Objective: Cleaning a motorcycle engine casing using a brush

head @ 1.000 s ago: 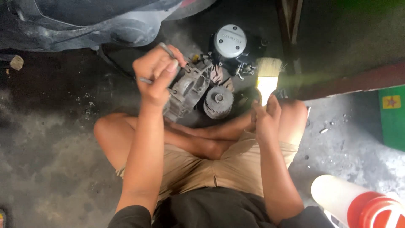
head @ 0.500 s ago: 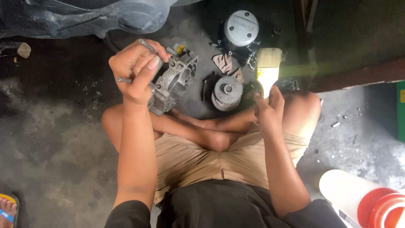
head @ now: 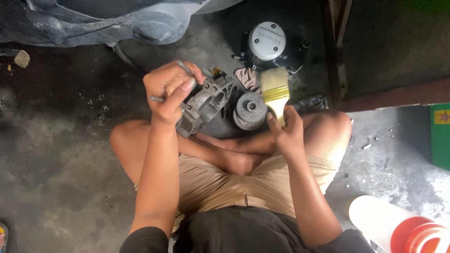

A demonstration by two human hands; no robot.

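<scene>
Grey cast metal fills the left hand: an engine casing, held up tilted over the person's crossed bare legs, seen from the head camera looking straight down. That hand's fingers are curled tight around the casing's left edge, and they also pinch a thin metal rod that sticks out on both sides of the fist. The right hand holds a flat paintbrush upright, fingers pressed together around its wooden handle, pale bristles pointing away from the body, just right of the casing and not touching it. Between casing and brush, on the dark oily floor, sits a round toothed gear assembly. Farther out lies a dark engine cover with a round silver cap. A grey vehicle body panel spans the upper left. At lower right stands a white and red cylindrical container.
</scene>
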